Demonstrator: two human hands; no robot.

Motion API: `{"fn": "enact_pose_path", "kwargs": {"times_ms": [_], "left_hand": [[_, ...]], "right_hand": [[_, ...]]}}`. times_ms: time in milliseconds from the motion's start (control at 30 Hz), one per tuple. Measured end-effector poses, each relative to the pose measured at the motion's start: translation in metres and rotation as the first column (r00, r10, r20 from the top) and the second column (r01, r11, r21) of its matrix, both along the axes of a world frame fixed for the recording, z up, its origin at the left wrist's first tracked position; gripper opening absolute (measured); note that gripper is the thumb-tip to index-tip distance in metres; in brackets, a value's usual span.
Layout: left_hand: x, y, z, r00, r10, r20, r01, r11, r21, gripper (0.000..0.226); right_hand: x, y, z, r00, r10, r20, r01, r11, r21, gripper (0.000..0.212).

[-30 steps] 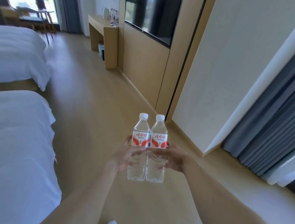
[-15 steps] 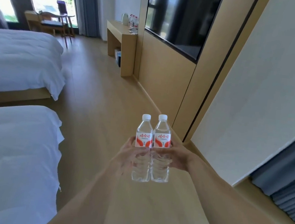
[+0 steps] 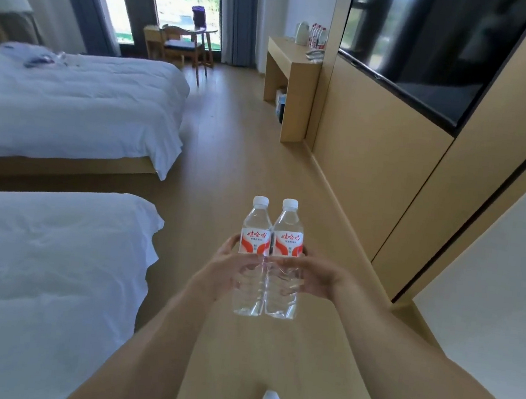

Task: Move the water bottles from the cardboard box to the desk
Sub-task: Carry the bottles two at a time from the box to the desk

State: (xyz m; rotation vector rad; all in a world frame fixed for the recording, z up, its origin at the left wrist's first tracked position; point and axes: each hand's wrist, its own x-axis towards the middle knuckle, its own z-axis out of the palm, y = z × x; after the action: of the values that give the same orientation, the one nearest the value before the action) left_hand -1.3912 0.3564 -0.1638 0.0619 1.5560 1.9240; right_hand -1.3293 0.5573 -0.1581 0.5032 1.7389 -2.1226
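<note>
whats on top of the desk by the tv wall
On the desk stand a white kettle and a row of red-labelled water bottles, with a small pale object lying in front of them. The wall panel's edge hides the desktop's right part.

We're in a hotel-style twin bedroom: two white-sheeted beds (image 3: 69,105) on the left, a wall-mounted television (image 3: 436,48) on the right, a wooden desk (image 3: 290,61) with a kettle (image 3: 302,33) far off, a chair (image 3: 179,45) by the window (image 3: 186,0).
</note>
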Motion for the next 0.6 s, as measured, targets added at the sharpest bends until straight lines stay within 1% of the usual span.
{"fn": "enact_pose_path", "kwargs": {"times_ms": [133,300,467,600], "left_hand": [[-0.064,0.030,0.004,0.999,0.043,0.005,-0.043,0.998,-0.034,0.058],[-0.137,0.064,0.010,0.996,0.084,-0.005,-0.085,0.996,-0.033,0.061],[-0.197,0.088,0.009,0.991,0.132,0.022,-0.132,0.991,-0.005,0.067],[-0.249,0.107,0.003,0.992,0.123,0.022,-0.123,0.992,-0.002,0.061]], "right_hand": [[-0.078,0.036,-0.001,0.998,0.068,0.006,-0.068,0.997,-0.029,0.065],[-0.165,0.075,0.002,0.991,0.133,0.010,-0.132,0.990,-0.043,0.065],[-0.233,0.102,-0.002,0.983,0.184,0.016,-0.182,0.981,-0.067,0.071],[-0.285,0.121,-0.008,0.984,0.174,0.025,-0.172,0.983,-0.058,0.070]]}}
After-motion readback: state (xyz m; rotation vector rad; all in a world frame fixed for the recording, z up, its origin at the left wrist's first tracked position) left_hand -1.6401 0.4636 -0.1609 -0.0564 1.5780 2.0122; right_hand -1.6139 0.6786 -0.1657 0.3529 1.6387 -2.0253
